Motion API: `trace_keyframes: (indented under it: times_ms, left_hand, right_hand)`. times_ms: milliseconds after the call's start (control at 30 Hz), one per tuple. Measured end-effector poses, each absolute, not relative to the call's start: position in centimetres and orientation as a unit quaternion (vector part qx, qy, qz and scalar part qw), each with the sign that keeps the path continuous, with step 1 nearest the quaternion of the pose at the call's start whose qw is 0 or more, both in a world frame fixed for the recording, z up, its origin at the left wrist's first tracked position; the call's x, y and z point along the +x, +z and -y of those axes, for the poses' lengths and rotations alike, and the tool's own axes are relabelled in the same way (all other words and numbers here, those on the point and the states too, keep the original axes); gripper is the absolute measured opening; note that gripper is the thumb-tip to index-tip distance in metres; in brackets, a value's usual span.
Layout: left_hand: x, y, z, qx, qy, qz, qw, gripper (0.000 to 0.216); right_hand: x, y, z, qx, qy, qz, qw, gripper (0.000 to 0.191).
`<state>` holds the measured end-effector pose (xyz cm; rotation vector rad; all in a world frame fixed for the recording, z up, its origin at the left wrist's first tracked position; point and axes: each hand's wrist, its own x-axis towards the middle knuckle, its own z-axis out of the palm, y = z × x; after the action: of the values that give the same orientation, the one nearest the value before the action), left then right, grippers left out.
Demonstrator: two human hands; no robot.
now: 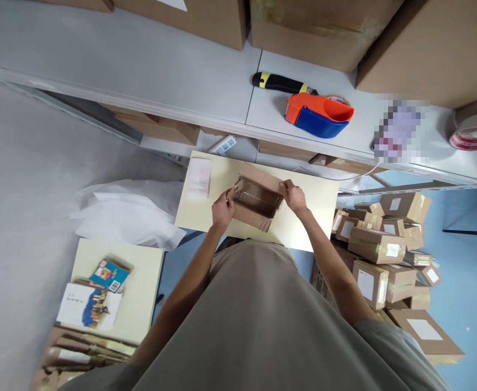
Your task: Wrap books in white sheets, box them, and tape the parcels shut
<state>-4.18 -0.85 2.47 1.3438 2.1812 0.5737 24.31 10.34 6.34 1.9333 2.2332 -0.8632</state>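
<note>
1. Pale table (320,195) at mid-frame, below a grey shelf (140,54) that crosses the top; cartons (379,244) are heaped at right.
2. Your box (258,200) is at the centre of the frame, over the table, mouth facing up, flaps out along its upper and lower sides. Whether it rests or is lifted, I cannot tell.
3. Your left hand (222,210) pinches its left end.
4. Your right hand (293,196) pinches its upper-right corner, by the flap.
5. Its long axis slopes from upper left to lower right, between your hands: rightward from your left grip, down and leftward from your right. Both touch it, so neither is nearer; your left sits lower in the frame.
6. Left of it lies a blurred booklet (200,176).
</note>
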Motion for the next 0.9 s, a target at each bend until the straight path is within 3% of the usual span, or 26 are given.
trace_keyframes:
  times_ms: [100,267,400,567,700,900]
  left_hand:
    - [-3.9,2.5,1.5,0.49,0.221,-0.799,0.269,0.038]
    - [-3.7,1.3,2.6,0.416,0.267,-0.83,0.258,0.043]
    - [-4.1,0.4,2.9,0.38,0.315,-0.832,0.255,0.044]
    - [-4.4,0.9,2.7,0.47,0.323,-0.791,0.219,0.014]
    - [-4.4,1.5,2.2,0.504,0.321,-0.754,0.271,0.02]
    - [-6.2,2.0,1.6,0.488,0.34,-0.74,0.314,0.021]
  right_hand:
    - [25.1,4.8,-9.6,0.663,-0.328,-0.672,-0.031,0.037]
    - [25.0,2.9,-7.6,0.692,-0.326,-0.635,-0.113,0.037]
    - [24.3,2.9,-6.8,0.707,-0.276,-0.643,-0.098,0.036]
    - [23.3,4.2,-6.6,0.687,-0.178,-0.702,-0.064,0.04]
    - [22.2,5.6,-6.3,0.688,-0.148,-0.71,0.022,0.042]
    - [20.6,8.0,-5.1,0.702,-0.128,-0.7,-0.035,0.046]
